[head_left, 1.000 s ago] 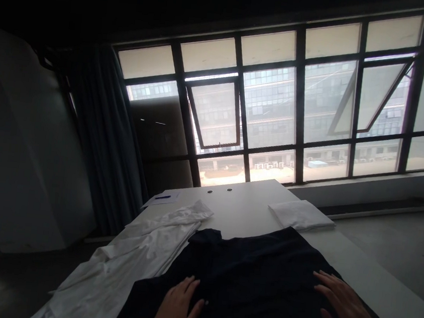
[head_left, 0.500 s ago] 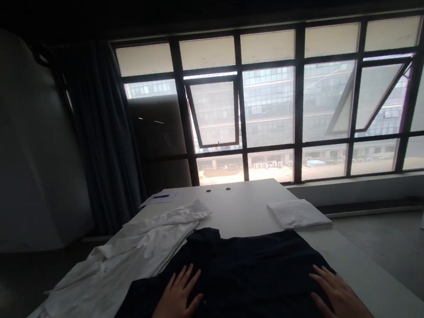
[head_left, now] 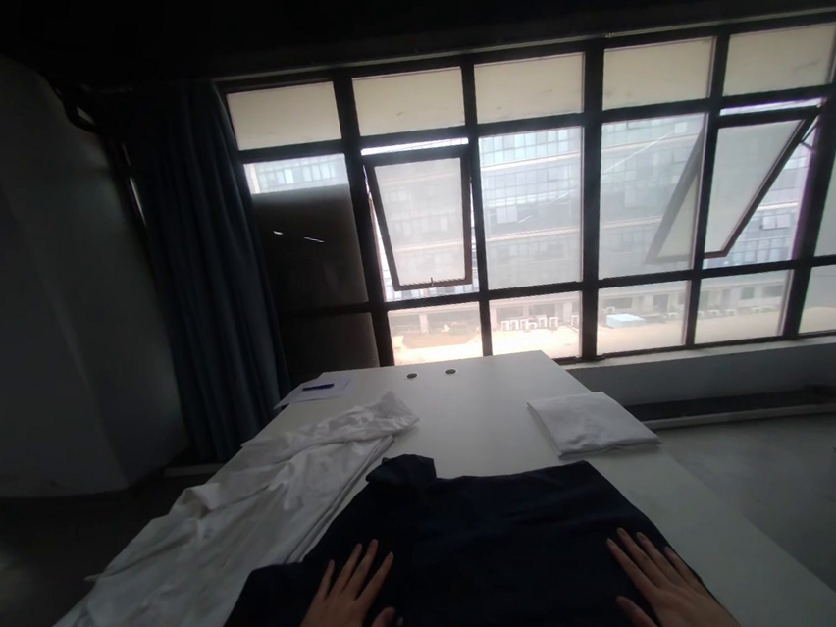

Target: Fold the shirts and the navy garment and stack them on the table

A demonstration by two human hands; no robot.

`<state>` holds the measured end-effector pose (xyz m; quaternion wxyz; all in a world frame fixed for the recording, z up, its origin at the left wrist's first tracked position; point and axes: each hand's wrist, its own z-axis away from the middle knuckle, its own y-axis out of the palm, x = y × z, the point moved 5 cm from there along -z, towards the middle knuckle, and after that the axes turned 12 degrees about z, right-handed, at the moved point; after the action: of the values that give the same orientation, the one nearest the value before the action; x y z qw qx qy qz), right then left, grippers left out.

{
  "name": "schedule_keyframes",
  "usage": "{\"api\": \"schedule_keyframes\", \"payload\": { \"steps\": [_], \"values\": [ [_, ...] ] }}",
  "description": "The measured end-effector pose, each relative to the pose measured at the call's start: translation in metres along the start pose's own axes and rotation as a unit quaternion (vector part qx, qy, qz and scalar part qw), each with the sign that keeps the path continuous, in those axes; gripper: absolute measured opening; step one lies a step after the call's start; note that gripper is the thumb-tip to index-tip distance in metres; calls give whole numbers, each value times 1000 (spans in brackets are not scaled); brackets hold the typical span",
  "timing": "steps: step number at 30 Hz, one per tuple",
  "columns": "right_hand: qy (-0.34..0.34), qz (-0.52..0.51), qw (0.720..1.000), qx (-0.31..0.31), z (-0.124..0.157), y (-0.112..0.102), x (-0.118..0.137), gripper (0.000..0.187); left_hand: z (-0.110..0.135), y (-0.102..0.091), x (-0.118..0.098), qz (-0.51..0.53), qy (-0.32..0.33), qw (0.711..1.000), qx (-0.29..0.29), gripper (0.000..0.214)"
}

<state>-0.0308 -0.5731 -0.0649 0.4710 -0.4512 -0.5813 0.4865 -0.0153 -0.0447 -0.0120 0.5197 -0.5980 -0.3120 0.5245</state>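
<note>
A dark navy shirt (head_left: 506, 549) lies spread over the near part of the white table, its collar end toward the left. My left hand (head_left: 345, 607) rests on it with the fingers apart, palm down, near a small pale button-like spot. Flat on the shirt's right part is my right hand (head_left: 672, 594), fingers stretched out and thumb held away. Neither hand grips the cloth. The shirt's near edge falls outside the view.
White garments (head_left: 244, 504) lie rumpled along the table's left side. A folded white cloth (head_left: 592, 424) sits at the right edge. Behind are a paper sheet (head_left: 328, 394) with a dark pen (head_left: 317, 387) and the white tabletop (head_left: 483, 408). Windows and a curtain (head_left: 199, 283) stand beyond.
Both hands have slid slightly toward me over the shirt. The shirt's far edge sits slightly nearer; its right side reaches a little farther right.
</note>
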Motion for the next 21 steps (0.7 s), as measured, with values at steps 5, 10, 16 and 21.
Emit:
{"api": "schedule_keyframes", "payload": {
  "steps": [5,10,16,21],
  "values": [
    [-2,-1,1000,-20,-27,-19,16,76,-12,-14,-17,23,-41,999,2,71],
    [-15,8,1000,5,-93,-30,54,77,-58,-20,-27,35,-31,999,-21,72],
    [56,36,996,66,-135,-17,26,77,-86,-21,39,37,-70,995,-60,76],
    [133,-6,991,-12,-143,-30,35,64,-100,-37,74,73,-117,983,-122,64]
  ]
}}
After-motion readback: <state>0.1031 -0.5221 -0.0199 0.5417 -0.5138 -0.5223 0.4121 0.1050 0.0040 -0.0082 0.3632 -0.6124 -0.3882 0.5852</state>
